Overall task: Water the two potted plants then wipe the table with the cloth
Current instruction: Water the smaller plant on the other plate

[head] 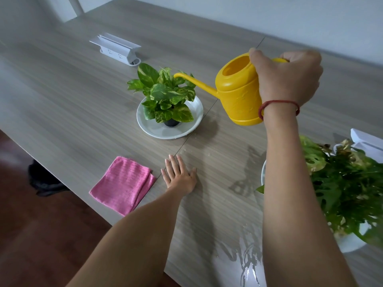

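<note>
Yellow plastic watering can (238,94) is gripped by its handle in the right hand (288,77), held above the grey wood-grain table (62,90), its thin spout tip over the leaves of the small variegated plant in a black pot (165,94) on a white round saucer (194,112). The left hand (179,175) lies flat and empty on the table, just beside the folded pink cloth (123,184). The larger plant in a white pot (348,193) stands near the right forearm.

Risks, as I judge: tilting too much could overflow the shallow saucer. The right elbow could brush the large plant's leaves. Some drops near the table seam may spread before wiping.
</note>
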Available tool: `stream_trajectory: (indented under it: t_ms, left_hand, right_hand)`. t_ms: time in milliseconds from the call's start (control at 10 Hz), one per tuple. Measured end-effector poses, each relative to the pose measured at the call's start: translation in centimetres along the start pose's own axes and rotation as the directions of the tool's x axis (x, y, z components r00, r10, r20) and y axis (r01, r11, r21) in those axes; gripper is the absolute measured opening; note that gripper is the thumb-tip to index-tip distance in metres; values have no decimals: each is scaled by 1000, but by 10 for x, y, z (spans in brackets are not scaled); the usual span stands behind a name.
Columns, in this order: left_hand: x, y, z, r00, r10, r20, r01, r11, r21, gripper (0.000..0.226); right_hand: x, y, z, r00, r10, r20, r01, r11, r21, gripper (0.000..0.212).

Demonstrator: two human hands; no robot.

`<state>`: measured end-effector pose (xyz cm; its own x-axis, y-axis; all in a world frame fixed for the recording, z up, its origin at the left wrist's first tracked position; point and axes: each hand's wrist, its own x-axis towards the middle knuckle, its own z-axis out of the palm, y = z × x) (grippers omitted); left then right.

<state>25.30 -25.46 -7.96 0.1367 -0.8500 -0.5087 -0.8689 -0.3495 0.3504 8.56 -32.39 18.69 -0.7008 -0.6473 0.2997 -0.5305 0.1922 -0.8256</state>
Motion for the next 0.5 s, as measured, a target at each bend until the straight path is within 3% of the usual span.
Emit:
stream_trajectory:
  t_ms: [100,300,500]
  left_hand:
    - [0,0,0,1000,-2,-1,2,1000,-2,74]
    - [0,-1,0,1000,-3,-9,3,1000,0,74]
    - [0,0,1,1000,-6,-22,6,1000,-5,74]
  right_hand:
    - [1,2,-2,989,-26,144,28,1000,-11,42]
    - [1,-1,2,988,-51,148,60,997,-55,43]
    - [-9,-7,5,999,-12,-42,10,1000,-28,58]
